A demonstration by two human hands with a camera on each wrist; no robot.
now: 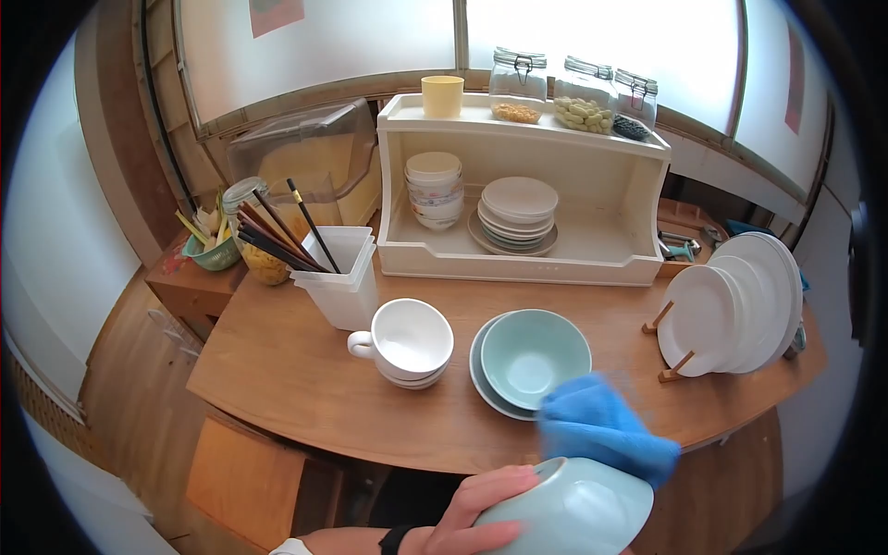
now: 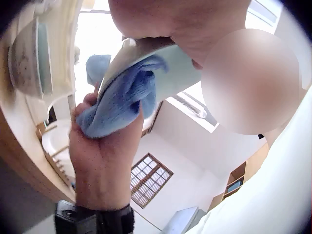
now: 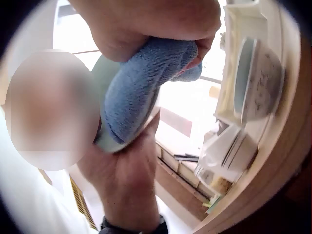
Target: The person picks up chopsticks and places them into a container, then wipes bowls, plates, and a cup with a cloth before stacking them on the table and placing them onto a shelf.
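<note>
My left hand [image 1: 486,513] grips a pale blue-green bowl [image 1: 583,509] close to my body, in front of the table's near edge. The bowl is tipped over, its outside and foot ring facing up in the head view. A blue cloth [image 1: 606,430] lies against the bowl's far side, its loose end blurred. My right hand [image 2: 105,151] holds the bunched cloth against the bowl in the left wrist view; the head view hides that hand. In the right wrist view the cloth [image 3: 141,87] bulges beneath my right hand [image 3: 161,22], with my left hand [image 3: 129,175] supporting the bowl.
On the wooden table [image 1: 277,370] stand a matching bowl [image 1: 536,361] on a plate, stacked white cups [image 1: 412,338], a white chopstick holder [image 1: 342,277] and racked white plates [image 1: 703,319]. Behind them, a cream shelf [image 1: 518,268] holds bowls and plates, with glass jars [image 1: 583,97] on top.
</note>
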